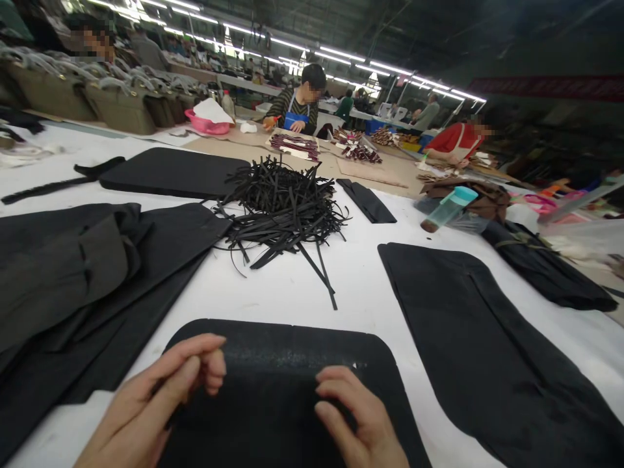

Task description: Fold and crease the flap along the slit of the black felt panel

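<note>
A black rounded panel [292, 364] lies on the white table [302, 286] right in front of me. My left hand [160, 403] hovers over the panel's left corner. Its fingers are curled in toward the thumb in a pinch, and what they hold, if anything, is too small to name. My right hand [358, 419] rests on the middle of the panel with its fingers bent and pressed together, and nothing shows in them. A heap of thin black strips [280, 205] lies beyond the panel, out of reach of both hands.
Folded black fabric [82, 279] is piled at the left, and a large black cut piece [482, 351] lies at the right. Further black panels [170, 172] and a teal-capped bottle [448, 208] lie farther back. Other people work at tables beyond.
</note>
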Tool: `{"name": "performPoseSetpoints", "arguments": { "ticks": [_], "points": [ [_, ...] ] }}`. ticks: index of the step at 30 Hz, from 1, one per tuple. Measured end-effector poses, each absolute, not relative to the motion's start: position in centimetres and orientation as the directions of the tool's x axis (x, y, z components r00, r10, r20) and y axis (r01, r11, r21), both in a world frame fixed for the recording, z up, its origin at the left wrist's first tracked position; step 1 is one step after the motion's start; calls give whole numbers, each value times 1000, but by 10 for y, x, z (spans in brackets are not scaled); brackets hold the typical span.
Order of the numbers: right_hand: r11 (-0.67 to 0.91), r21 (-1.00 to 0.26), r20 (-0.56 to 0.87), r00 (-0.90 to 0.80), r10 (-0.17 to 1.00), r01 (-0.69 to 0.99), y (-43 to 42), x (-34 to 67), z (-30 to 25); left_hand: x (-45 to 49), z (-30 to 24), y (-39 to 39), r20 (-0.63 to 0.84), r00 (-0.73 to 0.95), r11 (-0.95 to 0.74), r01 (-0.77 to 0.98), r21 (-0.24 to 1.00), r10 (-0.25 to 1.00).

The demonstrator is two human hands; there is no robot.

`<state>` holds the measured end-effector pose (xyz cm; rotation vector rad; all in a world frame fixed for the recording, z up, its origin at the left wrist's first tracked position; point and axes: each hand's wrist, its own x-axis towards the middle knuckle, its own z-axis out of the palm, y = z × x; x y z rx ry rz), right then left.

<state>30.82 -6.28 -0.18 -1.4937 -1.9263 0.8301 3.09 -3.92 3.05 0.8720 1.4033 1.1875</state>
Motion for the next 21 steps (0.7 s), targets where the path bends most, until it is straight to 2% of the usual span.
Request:
{"name": "performPoseSetpoints", "arguments": {
  "ticks": [2,4,7,9,11,13,15,17,21],
  "points": [
    [87,-913,-55,-333,941,398,-58,276,7,60,52,-34,-350,-26,321,-340,884,936],
    [-69,-981,-138,-397,907,182,-53,247,11,82,63,-29,-368,70,351,-501,791,927],
    [-311,-949,-255,-453,854,-52,-47,219,10,96,60,-23,-382,109,368,-594,716,918],
    [-413,-906,-331,-456,826,-90,-44,215,7,94,52,-20,-379,89,361,-559,746,921],
    [-437,-900,-398,-402,825,-6,-43,222,6,84,43,-18,-362,108,373,-411,832,926],
    [-418,-897,-443,-325,836,147,-43,233,8,71,34,-16,-383,205,421,-188,888,901],
    [-378,-876,-458,-271,847,300,-41,245,12,57,27,-15,-445,318,467,5,884,837],
    [-354,-837,-479,-242,844,418,-39,252,17,46,22,-14,-493,397,490,117,864,774],
    [-294,-766,-480,-204,853,573,-36,259,22,34,21,-16,-556,427,476,288,831,713]
  ]
}}
